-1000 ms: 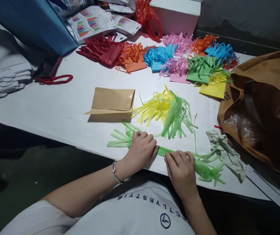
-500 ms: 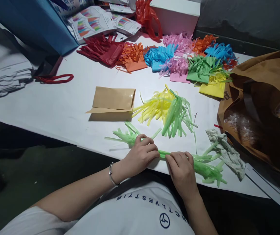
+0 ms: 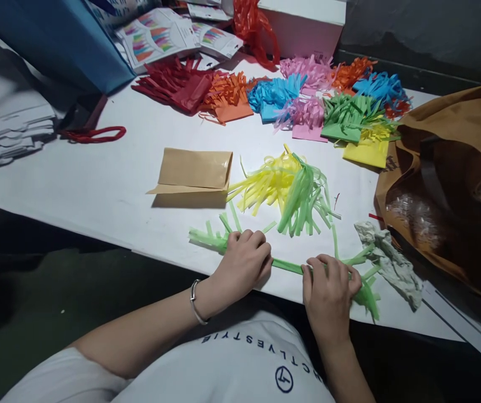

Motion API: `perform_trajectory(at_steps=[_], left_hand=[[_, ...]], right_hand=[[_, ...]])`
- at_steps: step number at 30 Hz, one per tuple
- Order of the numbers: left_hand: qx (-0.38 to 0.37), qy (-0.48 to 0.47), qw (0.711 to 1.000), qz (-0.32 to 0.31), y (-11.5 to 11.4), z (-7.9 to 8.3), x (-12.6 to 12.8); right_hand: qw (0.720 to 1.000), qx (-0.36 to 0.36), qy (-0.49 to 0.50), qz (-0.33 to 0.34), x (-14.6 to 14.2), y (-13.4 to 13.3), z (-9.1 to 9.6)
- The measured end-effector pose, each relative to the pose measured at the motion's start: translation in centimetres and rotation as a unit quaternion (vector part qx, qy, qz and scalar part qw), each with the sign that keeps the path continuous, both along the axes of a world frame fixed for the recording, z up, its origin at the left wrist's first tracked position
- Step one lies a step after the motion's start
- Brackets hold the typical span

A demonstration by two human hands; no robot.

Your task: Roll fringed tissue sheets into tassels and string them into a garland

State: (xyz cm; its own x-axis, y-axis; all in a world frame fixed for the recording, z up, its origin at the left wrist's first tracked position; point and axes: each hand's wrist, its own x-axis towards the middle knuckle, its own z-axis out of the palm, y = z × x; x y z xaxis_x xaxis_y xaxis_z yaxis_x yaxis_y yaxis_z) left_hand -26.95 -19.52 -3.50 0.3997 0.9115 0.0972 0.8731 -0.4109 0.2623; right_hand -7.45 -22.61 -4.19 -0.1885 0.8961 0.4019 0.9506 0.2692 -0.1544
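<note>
A long twisted strip of green fringed tissue paper [image 3: 288, 266] lies along the near edge of the white table [image 3: 110, 184]. My left hand [image 3: 244, 260] is closed around its left part, and loose green fringe sticks out beyond the fingers. My right hand [image 3: 330, 288] is closed around its right part, with fringe ends poking out to the right. Just behind the hands lies a fringed bundle of yellow and green tissue paper [image 3: 288, 190].
A folded brown paper envelope [image 3: 194, 170] lies left of the bundle. Fringed tissue pieces in several colours [image 3: 303, 101] line the far side. A brown paper bag [image 3: 450, 184] fills the right, with crumpled white paper [image 3: 391, 263] beside it. Printed cards [image 3: 160, 36] and a blue bag [image 3: 55, 39] stand far left.
My right hand has slid to the right along the green strip and closed tighter on it. The strip looks thinner and more twisted between the hands. My left hand has hardly moved.
</note>
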Motion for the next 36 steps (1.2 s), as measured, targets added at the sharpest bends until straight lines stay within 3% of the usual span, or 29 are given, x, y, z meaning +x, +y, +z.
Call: perform_trajectory(at_steps=[5, 9, 15, 23, 29, 32, 36], left_hand=[[0.011, -0.061, 0.997, -0.04, 0.0, -0.4, -0.6], [0.05, -0.109, 0.987, -0.107, 0.0, -0.9, -1.1], [0.051, -0.102, 0.985, -0.128, 0.2, -1.7, -1.1], [0.002, -0.029, 0.997, -0.075, 0.2, 0.0, 0.5], [-0.014, 0.062, 0.997, -0.052, 1.2, 1.4, 2.0], [0.024, 0.061, 0.992, -0.105, 1.6, 1.4, 1.5], [0.089, 0.035, 0.967, -0.235, 1.5, 0.9, 0.4]], right_hand=[[0.985, -0.028, 0.068, 0.153, -0.8, 0.2, -0.4], [0.985, -0.034, 0.085, 0.146, -0.9, 0.4, -0.7], [0.982, -0.05, 0.062, 0.17, -1.2, 0.7, -0.9], [0.993, -0.038, 0.049, 0.097, 2.2, -0.5, -0.9], [0.999, -0.043, 0.028, -0.007, 1.2, -0.5, -0.5], [0.999, -0.039, 0.026, -0.001, 0.8, -0.4, -0.4], [0.992, -0.036, 0.036, 0.114, 0.9, -0.7, -0.7]])
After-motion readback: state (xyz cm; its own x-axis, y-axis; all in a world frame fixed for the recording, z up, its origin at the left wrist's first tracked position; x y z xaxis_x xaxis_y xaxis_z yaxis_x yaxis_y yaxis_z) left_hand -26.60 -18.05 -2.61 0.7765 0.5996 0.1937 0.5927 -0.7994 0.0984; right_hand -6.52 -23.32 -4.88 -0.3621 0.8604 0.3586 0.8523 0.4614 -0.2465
